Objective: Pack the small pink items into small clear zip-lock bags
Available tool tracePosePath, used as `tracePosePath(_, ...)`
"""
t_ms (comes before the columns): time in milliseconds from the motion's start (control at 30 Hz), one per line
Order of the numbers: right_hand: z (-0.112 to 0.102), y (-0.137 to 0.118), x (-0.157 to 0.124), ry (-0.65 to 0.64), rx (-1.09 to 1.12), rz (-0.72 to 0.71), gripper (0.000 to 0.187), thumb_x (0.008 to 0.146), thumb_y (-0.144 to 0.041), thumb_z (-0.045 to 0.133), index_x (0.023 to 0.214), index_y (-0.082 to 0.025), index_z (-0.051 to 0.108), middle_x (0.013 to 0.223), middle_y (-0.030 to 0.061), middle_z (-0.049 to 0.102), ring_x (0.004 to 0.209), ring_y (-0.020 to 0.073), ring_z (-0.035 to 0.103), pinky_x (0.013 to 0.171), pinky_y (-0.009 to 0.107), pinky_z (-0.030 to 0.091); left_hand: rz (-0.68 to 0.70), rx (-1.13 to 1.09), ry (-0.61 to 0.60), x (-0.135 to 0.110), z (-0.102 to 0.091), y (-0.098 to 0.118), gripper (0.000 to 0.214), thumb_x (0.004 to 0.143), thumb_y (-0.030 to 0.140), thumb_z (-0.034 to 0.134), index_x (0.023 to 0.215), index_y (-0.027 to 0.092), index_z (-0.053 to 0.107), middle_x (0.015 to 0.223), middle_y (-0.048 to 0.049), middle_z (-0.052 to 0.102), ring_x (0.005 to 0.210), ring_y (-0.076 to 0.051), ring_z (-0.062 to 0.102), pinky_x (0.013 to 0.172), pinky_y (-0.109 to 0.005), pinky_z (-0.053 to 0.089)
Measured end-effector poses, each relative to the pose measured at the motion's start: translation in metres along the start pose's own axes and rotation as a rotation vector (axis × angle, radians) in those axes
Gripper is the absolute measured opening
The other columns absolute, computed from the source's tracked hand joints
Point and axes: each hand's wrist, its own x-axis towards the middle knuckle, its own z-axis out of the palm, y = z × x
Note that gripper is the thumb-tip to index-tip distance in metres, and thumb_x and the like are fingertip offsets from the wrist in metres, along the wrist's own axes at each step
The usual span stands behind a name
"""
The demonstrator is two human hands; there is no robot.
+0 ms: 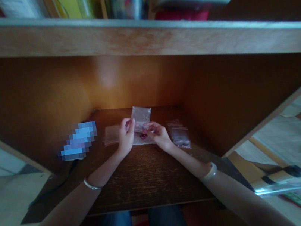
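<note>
Clear plastic, the small bag point(142, 112) lies between the two hands over the dark wood desktop point(138, 182), its far end pointing toward the cabinet's back panel point(134, 79), and the left hand point(127, 133) pinches its left edge narrowly between thumb and fingers. Small red pieces point(143, 136) sit at its near side, closer to the right hand point(157, 133), whose fingertips are drawn together beside them, though I cannot tell what they grip. Flat bags point(112, 135) lie just beyond the left hand, filled bags point(180, 135) beside the right.
</note>
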Motion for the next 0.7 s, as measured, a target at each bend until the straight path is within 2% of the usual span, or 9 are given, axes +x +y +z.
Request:
tracePosePath(133, -0.005, 0.009, 0.007, 0.201, 0.043, -0.025, 0.033, 0.069, -0.044, 0.07, 0.09, -0.021, 0.06, 0.077, 0.0024, 0.068, 0.07, 0.0173, 0.065, 0.066, 0.032, 0.053, -0.071, -0.06, -0.111, 0.0, 0.002, -0.008, 0.024, 0.085, 0.042, 0.055, 0.079, 0.02, 0.053, 0.072, -0.0007, 0.064, 0.064, -0.014, 0.062, 0.059, -0.025, 0.051)
tracePosePath(200, -0.007, 0.013, 0.01, 0.246, 0.059, -0.024, 0.034, 0.068, -0.045, 0.07, 0.089, -0.02, 0.06, 0.078, 0.0032, 0.069, 0.073, 0.0179, 0.065, 0.068, 0.032, 0.053, -0.082, -0.08, -0.155, -0.001, 0.002, -0.01, 0.024, 0.084, 0.043, 0.056, 0.081, 0.02, 0.053, 0.076, -0.002, 0.065, 0.065, -0.014, 0.063, 0.059, -0.026, 0.052)
tracePosePath(533, -0.005, 0.012, 0.008, 0.235, 0.024, -0.02, 0.034, 0.069, -0.047, 0.068, 0.09, -0.02, 0.062, 0.08, 0.0045, 0.069, 0.074, 0.0184, 0.064, 0.068, 0.032, 0.052, -0.049, -0.049, -0.16, -0.001, 0.001, -0.008, 0.022, 0.086, 0.041, 0.054, 0.082, 0.02, 0.054, 0.074, -0.0012, 0.064, 0.068, -0.014, 0.064, 0.061, -0.026, 0.052)
tracePosePath(700, -0.007, 0.01, 0.008, 0.191, 0.013, 0.047, 0.034, 0.071, -0.05, 0.064, 0.086, -0.02, 0.063, 0.082, 0.0049, 0.069, 0.075, 0.0188, 0.064, 0.071, 0.033, 0.051, -0.041, -0.04, -0.13, 0.0, -0.002, -0.004, 0.022, 0.086, 0.041, 0.056, 0.082, 0.019, 0.055, 0.076, -0.0016, 0.066, 0.066, -0.014, 0.064, 0.062, -0.026, 0.052)
